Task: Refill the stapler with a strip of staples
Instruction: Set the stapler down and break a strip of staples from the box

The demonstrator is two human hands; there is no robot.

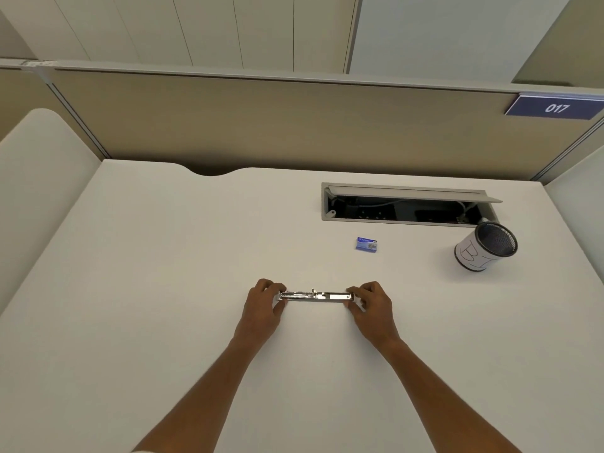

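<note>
A person's two hands hold a metal stapler (315,295) low over the middle of a white bench (157,289), in the near half of the scene. The stapler lies lengthwise from left to right, with its channel facing up. The left hand (263,305) grips the left end and the right hand (372,305) grips the right end, fingers (366,287) curled and clamped on the metal at both ends. Whether the stapler rests on the bench or is held just above it cannot be told.

A small blue staple box (366,244) lies beyond the stapler and slightly to the right, apart from both hands and untouched. Farther right stands a mesh pen cup (483,248) wrapped in white paper, close to an open cable hatch (408,207) set into the far side of the bench. A blue sign (555,107) reading 017 hangs on the partition (294,125) behind.

The stapler looks rigid and fairly light, with smooth plated metal that could slip, so holding it by the ends leaves the channel free. The staple strip is likely brittle and apt to break apart, and is best pinched along its sides. No strip is seen out of the box, so loading appears yet to begin.
</note>
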